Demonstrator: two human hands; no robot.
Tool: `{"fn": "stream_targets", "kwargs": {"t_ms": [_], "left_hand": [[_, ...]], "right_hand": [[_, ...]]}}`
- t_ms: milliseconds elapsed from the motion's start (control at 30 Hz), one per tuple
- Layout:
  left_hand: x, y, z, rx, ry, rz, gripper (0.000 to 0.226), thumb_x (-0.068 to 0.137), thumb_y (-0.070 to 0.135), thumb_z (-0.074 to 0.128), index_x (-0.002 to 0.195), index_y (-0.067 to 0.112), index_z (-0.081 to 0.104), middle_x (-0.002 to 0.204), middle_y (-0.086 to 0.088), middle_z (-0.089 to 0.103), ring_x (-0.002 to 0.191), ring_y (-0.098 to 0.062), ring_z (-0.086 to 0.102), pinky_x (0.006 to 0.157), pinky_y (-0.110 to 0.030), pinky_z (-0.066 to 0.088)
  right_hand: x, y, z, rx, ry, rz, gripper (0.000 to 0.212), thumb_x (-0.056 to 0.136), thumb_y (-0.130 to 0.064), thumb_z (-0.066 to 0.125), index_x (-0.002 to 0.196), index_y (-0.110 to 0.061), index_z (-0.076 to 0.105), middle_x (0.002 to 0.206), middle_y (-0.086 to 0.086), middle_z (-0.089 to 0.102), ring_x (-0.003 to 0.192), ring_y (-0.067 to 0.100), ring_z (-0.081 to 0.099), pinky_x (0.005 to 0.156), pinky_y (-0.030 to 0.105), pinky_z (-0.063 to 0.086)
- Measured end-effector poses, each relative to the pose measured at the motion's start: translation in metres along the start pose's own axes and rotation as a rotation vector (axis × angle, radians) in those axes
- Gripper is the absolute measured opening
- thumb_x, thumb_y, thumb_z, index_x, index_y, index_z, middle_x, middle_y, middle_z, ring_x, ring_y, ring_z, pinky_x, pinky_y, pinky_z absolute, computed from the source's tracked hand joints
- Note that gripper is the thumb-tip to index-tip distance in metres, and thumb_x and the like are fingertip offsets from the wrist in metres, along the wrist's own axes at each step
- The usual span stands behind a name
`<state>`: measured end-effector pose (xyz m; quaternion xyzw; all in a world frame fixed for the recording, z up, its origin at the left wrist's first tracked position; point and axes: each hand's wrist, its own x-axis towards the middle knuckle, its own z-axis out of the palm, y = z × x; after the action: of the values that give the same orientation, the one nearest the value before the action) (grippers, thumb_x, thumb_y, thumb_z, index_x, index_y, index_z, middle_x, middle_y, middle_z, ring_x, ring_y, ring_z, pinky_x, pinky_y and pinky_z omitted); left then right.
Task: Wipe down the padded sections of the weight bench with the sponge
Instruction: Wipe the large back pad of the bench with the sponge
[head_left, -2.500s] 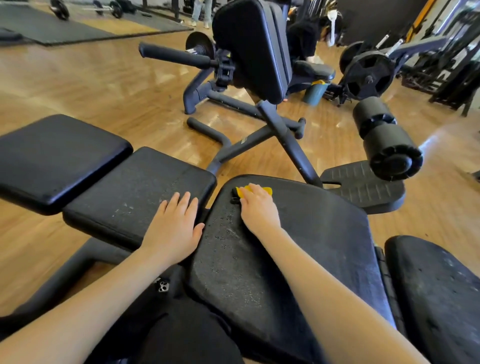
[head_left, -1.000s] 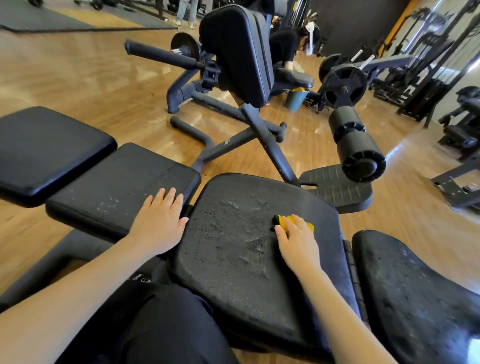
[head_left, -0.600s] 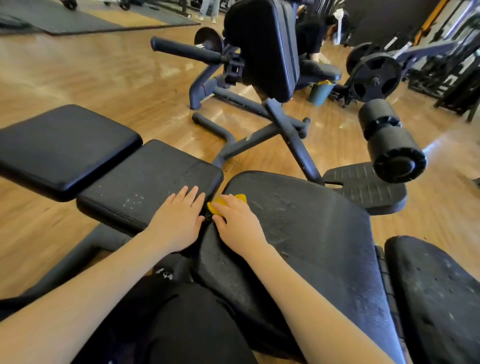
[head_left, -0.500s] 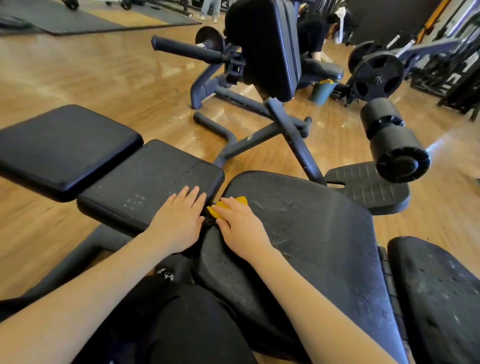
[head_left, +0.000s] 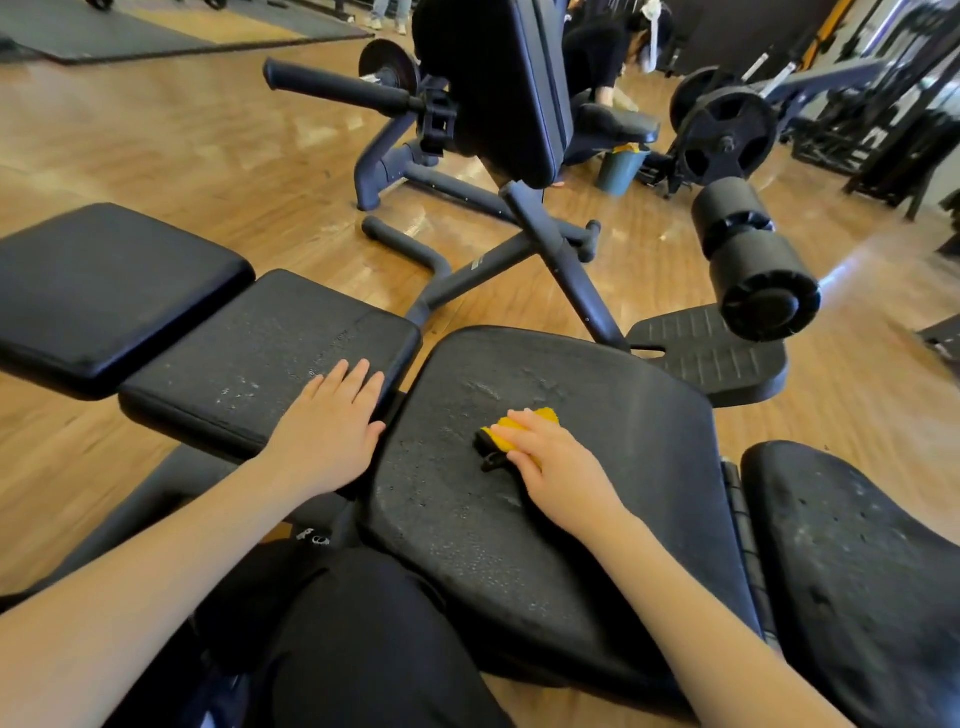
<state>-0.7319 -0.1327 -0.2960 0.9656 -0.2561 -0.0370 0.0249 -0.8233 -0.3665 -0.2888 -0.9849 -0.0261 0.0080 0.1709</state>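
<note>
A yellow sponge (head_left: 511, 432) with a dark underside lies on the wide black middle pad (head_left: 597, 415) of the weight bench. My right hand (head_left: 558, 465) presses down on it, fingers over its top, near the pad's centre. The pad shows wet streaks and droplets. My left hand (head_left: 330, 431) rests flat, fingers apart, on the right end of the neighbouring rectangular pad (head_left: 249, 358). A smooth black pad (head_left: 104, 291) sits further left. Another speckled pad (head_left: 857, 561) is at the lower right.
A foam roller (head_left: 753, 260) and a ribbed footplate (head_left: 706, 353) stand beyond the middle pad. Another black machine with an upright pad (head_left: 498, 88) and handle bar stands on the wooden floor behind. A green bucket (head_left: 618, 169), weight plates (head_left: 727, 140) and a person are at the back.
My right hand has slid the sponge from the pad's upper left corner, beside my left hand, rightward toward the pad's centre. My left hand has stayed on the rectangular pad.
</note>
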Motion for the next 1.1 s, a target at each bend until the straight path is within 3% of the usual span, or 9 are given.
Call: {"fn": "stream_targets", "kwargs": {"t_ms": [200, 367, 767, 933, 1100], "left_hand": [[-0.004, 0.0, 0.001, 0.042, -0.011, -0.007, 0.061, 0.099, 0.038, 0.025, 0.149, 0.011, 0.002, 0.157, -0.009, 0.001, 0.145, -0.026, 0.003, 0.116, -0.038, 0.01], [-0.01, 0.003, 0.001, 0.083, -0.022, -0.005, 0.062, 0.099, 0.039, 0.025, 0.148, 0.01, 0.001, 0.157, -0.009, 0.0, 0.145, -0.026, 0.003, 0.116, -0.038, 0.012], [-0.017, 0.002, 0.002, 0.036, -0.02, 0.002, 0.061, 0.099, 0.04, 0.025, 0.149, 0.011, 0.005, 0.157, -0.009, 0.003, 0.145, -0.027, 0.003, 0.116, -0.04, 0.012], [-0.017, 0.001, 0.002, -0.06, -0.004, -0.016, 0.058, 0.099, 0.039, 0.025, 0.148, 0.012, 0.011, 0.157, -0.007, 0.006, 0.145, -0.025, 0.004, 0.117, -0.04, 0.011], [-0.016, 0.001, -0.002, -0.149, -0.012, -0.02, 0.054, 0.1, 0.035, 0.024, 0.148, 0.013, 0.014, 0.157, -0.006, 0.008, 0.145, -0.024, 0.003, 0.117, -0.039, 0.009]], "right_hand": [[-0.069, 0.064, -0.02, 0.069, 0.14, 0.217, 0.037, 0.094, -0.011, 0.046, 0.129, -0.021, 0.052, 0.141, -0.004, 0.042, 0.137, 0.015, 0.031, 0.108, 0.019, 0.014], [-0.123, 0.089, -0.024, 0.125, 0.27, 0.405, 0.036, 0.092, -0.007, 0.047, 0.127, -0.016, 0.054, 0.139, 0.003, 0.046, 0.135, 0.021, 0.035, 0.113, 0.028, 0.019], [-0.133, 0.064, -0.017, 0.048, 0.245, 0.548, 0.039, 0.096, -0.018, 0.04, 0.135, -0.017, 0.045, 0.146, 0.002, 0.038, 0.137, 0.018, 0.029, 0.112, 0.03, 0.022], [-0.086, 0.017, -0.013, -0.034, 0.168, 0.326, 0.038, 0.097, -0.018, 0.036, 0.134, -0.018, 0.044, 0.146, 0.004, 0.036, 0.136, 0.022, 0.028, 0.112, 0.03, 0.02], [-0.007, -0.067, 0.008, -0.065, -0.017, 0.051, 0.038, 0.099, -0.016, 0.032, 0.136, -0.013, 0.039, 0.148, 0.008, 0.03, 0.137, 0.026, 0.023, 0.111, 0.033, 0.018]]}}
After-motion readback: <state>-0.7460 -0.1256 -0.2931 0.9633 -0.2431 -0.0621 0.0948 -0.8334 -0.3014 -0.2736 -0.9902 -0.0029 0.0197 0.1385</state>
